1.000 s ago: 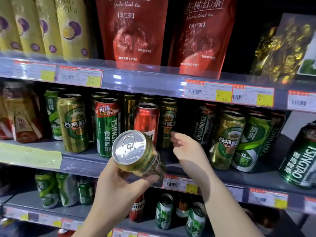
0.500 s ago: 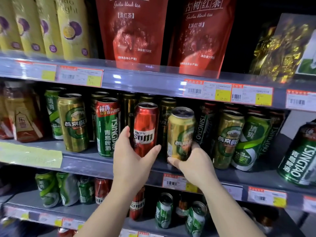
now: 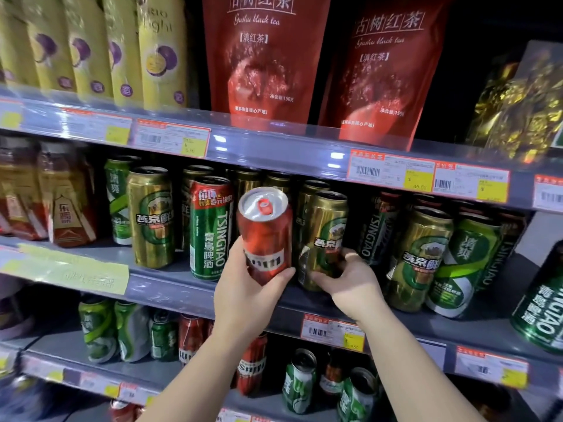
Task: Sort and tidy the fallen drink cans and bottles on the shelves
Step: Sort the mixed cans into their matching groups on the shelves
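Observation:
My left hand (image 3: 248, 295) grips a red can (image 3: 265, 231) by its lower half and holds it tilted toward me, its top visible, in front of the middle shelf (image 3: 170, 289). Right beside it, my right hand (image 3: 345, 280) grips the base of a gold can (image 3: 324, 236) that stands upright on that shelf. To the left stand a green Tsingtao can (image 3: 210, 228) and another gold can (image 3: 151, 216). More gold and green cans (image 3: 426, 254) lean to the right of my hands.
Amber tea bottles (image 3: 65, 196) stand at the shelf's far left. Red tea pouches (image 3: 262, 56) and yellow packs (image 3: 158, 50) fill the shelf above. The lower shelf (image 3: 76, 365) holds several green and red cans, some tilted. A large green can (image 3: 540, 303) leans at far right.
My left hand passed the gold can to my right hand, which set it upright on the shelf. My left hand then took the red can and pulled it off the shelf, tilted.

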